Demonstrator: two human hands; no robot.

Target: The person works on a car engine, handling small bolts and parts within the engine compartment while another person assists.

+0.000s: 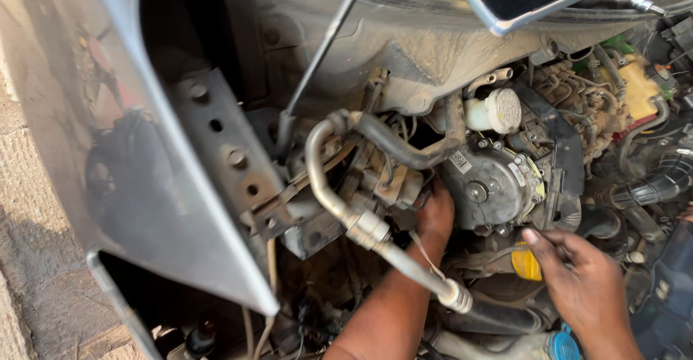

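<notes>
1. Grey housing (494,187), round and ribbed, sits in the engine bay right of centre, under a white capped reservoir (498,110) at its 12 o'clock.
2. Left hand (435,216) reaches up from 6 o'clock, fingers tucked behind the housing's left edge; grip hidden, so I cannot tell whether it clamps anything.
3. Right hand (581,277) lies at the housing's 4 o'clock, fingers spread and loose, thumb tip near a yellow cap (525,262); it holds nothing.
4. Hands are apart, the housing's underside between them.
5. Metal pipe (375,234) runs diagonally across the left forearm, from 10 o'clock to 5 o'clock.
6. Black hose (404,151) curves at the housing's 10 o'clock.
7. Silver body panel (144,151) fills the left.
</notes>
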